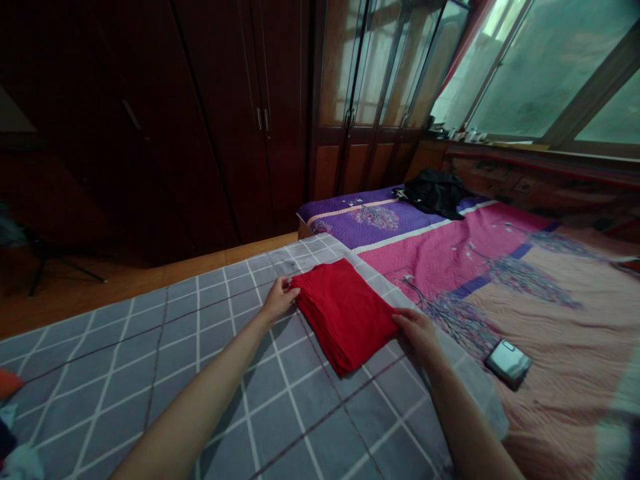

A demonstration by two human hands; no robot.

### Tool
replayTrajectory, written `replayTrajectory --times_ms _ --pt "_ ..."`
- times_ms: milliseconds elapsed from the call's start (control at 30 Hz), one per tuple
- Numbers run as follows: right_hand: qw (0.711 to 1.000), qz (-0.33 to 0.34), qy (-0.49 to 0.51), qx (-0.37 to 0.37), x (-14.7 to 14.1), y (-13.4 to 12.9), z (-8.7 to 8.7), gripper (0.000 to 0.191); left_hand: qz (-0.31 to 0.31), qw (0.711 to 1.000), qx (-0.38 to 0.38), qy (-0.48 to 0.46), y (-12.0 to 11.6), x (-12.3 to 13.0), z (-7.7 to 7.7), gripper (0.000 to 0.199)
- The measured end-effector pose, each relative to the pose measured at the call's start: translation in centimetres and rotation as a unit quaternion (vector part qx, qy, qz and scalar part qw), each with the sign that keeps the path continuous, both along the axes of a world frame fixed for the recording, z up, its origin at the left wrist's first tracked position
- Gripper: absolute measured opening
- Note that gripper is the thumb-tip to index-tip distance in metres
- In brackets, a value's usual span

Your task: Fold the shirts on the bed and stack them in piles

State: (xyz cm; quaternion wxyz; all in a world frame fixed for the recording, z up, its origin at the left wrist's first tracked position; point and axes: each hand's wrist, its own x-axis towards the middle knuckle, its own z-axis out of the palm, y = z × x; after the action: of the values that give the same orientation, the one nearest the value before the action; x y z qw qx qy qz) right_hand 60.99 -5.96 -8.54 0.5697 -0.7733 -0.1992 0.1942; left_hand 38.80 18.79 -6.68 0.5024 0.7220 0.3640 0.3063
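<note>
A red cloth [345, 310], folded into a thick squarish stack, lies on the grey checked sheet [200, 353]. Its layered edges show along the near left side. My left hand [280, 298] pinches the cloth's left corner between thumb and fingers. At the right corner, my right hand [416, 328] grips the cloth with its fingertips. Both forearms reach in from the bottom of the view.
A phone [508, 364] rests on the patterned bedspread [550, 327] to the right. Black clothing [434, 192] lies farther back. Dark wardrobes [210, 120] stand behind the bed. An orange item [9, 383] and other fabric are at the left edge.
</note>
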Motion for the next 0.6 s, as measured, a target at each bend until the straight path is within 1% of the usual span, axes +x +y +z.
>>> replayTrajectory --times_ms 67,133,167,200,233,267,300,333,367,400,467,500,567,600 --pt "0.999 -0.024 -0.041 -0.016 0.1 0.0 -0.9 0.04 -0.003 0.997 0.073 0.008 -1.4 -0.3 -0.2 0.042" --pt "0.995 -0.039 -0.085 -0.032 0.2 0.0 -1.3 0.04 -0.034 0.99 0.14 0.008 -3.3 -0.5 0.1 0.044" --pt "0.993 -0.043 -0.105 -0.04 0.3 0.1 -1.4 0.039 -0.068 0.983 0.173 0.011 -4.5 -0.6 0.3 0.044" --pt "0.991 -0.044 -0.121 -0.048 0.3 0.1 -1.4 0.038 -0.119 0.97 0.211 0.025 -5.6 -0.8 0.4 0.043" --pt "0.989 -0.044 -0.133 -0.055 0.3 0.1 -1.4 0.038 -0.179 0.949 0.254 0.051 -6.8 -0.9 0.4 0.044" --pt "0.987 -0.044 -0.144 -0.063 0.3 0.0 -1.4 0.038 -0.237 0.921 0.296 0.089 -7.8 -1.1 0.3 0.046" --pt "0.985 -0.043 -0.153 -0.071 0.3 0.0 -1.3 0.039 -0.285 0.889 0.332 0.132 -8.7 -1.3 0.0 0.05" --pt "0.983 -0.042 -0.162 -0.079 0.2 -0.1 -1.3 0.039 -0.318 0.86 0.36 0.173 -9.4 -1.7 -0.3 0.054" --pt "0.98 -0.043 -0.173 -0.091 0.1 -0.2 -1.2 0.039 -0.333 0.84 0.375 0.205 -9.9 -2.1 -0.8 0.058" --pt "0.976 -0.049 -0.185 -0.104 0.0 -0.4 -1.1 0.04 -0.334 0.834 0.378 0.224 -10.2 -2.5 -1.2 0.061" --pt "0.965 -0.067 -0.216 -0.129 -0.6 -0.5 -0.8 0.043 -0.33 0.834 0.375 0.236 -10.4 -3.3 -1.9 0.066" --pt "0.955 -0.069 -0.251 -0.139 -1.0 -0.4 -0.7 0.045 -0.332 0.834 0.372 0.237 -10.4 -3.6 -2.1 0.067" --pt "0.921 -0.04 -0.357 -0.148 -1.8 0.3 -0.3 0.05 -0.333 0.837 0.364 0.236 -10.3 -4.1 -2.3 0.069" --pt "0.898 -0.007 -0.414 -0.148 -2.3 0.9 -0.1 0.052 -0.333 0.839 0.36 0.234 -10.3 -4.2 -2.1 0.069"
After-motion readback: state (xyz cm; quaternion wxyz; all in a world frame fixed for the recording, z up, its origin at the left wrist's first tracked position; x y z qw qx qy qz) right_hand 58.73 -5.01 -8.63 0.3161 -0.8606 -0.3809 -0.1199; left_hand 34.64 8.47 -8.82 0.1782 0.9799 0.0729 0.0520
